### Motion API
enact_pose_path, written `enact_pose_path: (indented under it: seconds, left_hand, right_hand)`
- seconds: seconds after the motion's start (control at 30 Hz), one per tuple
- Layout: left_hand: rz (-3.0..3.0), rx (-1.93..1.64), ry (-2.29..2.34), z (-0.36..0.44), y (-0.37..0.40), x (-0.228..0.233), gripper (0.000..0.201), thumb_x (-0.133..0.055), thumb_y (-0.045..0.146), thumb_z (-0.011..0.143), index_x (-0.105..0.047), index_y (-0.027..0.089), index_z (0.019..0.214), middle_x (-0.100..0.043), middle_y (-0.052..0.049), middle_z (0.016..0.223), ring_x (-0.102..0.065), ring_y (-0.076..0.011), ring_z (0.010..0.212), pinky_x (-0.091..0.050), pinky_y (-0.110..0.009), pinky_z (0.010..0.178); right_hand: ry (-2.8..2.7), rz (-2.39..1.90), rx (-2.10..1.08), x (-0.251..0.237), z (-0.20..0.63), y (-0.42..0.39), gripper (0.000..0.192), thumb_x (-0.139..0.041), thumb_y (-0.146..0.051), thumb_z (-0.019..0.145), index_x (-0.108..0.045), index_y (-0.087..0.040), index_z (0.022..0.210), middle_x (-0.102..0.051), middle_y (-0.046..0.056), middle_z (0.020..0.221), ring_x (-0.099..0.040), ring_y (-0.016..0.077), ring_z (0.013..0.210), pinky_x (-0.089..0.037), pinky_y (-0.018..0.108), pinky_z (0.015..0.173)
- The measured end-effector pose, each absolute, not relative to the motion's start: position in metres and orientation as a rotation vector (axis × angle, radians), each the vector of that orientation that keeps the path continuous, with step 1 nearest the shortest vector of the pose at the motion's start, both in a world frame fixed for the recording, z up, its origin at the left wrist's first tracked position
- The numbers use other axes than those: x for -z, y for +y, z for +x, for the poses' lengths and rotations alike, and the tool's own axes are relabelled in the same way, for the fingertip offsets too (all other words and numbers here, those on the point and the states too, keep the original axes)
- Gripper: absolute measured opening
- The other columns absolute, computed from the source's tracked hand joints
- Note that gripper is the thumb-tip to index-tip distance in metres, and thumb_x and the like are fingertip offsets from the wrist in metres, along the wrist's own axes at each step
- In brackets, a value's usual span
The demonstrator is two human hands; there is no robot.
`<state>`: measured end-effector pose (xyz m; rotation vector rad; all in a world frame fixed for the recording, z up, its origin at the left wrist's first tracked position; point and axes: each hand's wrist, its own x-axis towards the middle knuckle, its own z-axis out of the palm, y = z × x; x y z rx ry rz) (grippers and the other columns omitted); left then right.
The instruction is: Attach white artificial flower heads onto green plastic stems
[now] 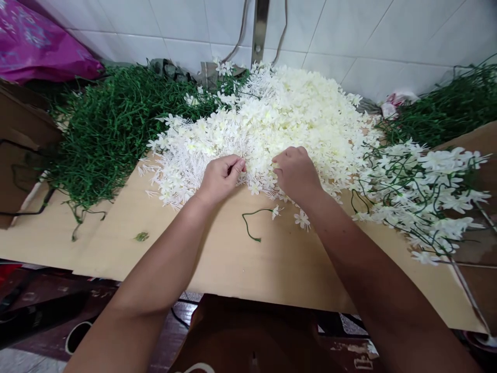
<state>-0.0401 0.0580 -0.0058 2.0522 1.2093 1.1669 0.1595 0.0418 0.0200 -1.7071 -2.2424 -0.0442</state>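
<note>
Both forearms reach away from me across the cardboard sheet (116, 243) to the near edge of the heap of white plastic flowers (279, 119). My left hand (221, 178) is curled narrow, thumb and fingertips pinching a few white pieces. My right hand (295, 173) is bent knuckles-up, fingers tucked into the heap; I cannot tell what it grips. One loose green stem (252, 220) with a flower lies just below the hands. Two piles of green stems (112, 124) flank the heap, and assembled sprays (423, 197) lie to the right.
</note>
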Motion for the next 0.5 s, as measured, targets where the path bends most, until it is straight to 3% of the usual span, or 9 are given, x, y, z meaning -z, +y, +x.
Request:
enact_pose_path:
  seconds: [0.17,0.33,0.5]
  left_hand:
    - [2.186,-1.082,1.181,-0.038,0.054,0.003,0.031,-0.046,0.032,0.09,-0.061,0.016,0.068,-0.058,0.0,0.06,-0.05,-0.0117,0.057,-0.036,-0.025,0.056]
    - [2.228,-1.02,1.174,-0.035,0.053,0.002,0.031,-0.046,0.029,0.091,-0.061,0.016,0.068,-0.055,0.001,0.057,-0.048,-0.0113,0.054,-0.035,-0.026,0.056]
    - [2.277,-0.998,1.169,-0.032,0.053,0.006,0.03,-0.046,0.028,0.091,-0.063,0.016,0.069,-0.058,-0.002,0.063,-0.052,-0.0129,0.06,-0.038,-0.027,0.06]
  right_hand:
    - [-2.275,-1.825,0.197,-0.007,0.159,0.051,0.025,-0.049,0.0,0.074,-0.065,-0.013,0.087,-0.063,0.016,0.094,-0.053,0.0292,0.093,-0.045,0.041,0.075]
    - [-2.025,-1.568,0.011,-0.016,0.176,0.054,0.009,-0.057,-0.013,0.08,-0.065,-0.016,0.078,-0.066,0.01,0.086,-0.058,0.0247,0.087,-0.048,0.04,0.08]
    - [-1.774,-1.489,-0.181,-0.03,0.179,0.053,0.004,-0.06,-0.017,0.078,-0.065,-0.017,0.076,-0.065,0.005,0.08,-0.058,0.0174,0.071,-0.05,0.034,0.069]
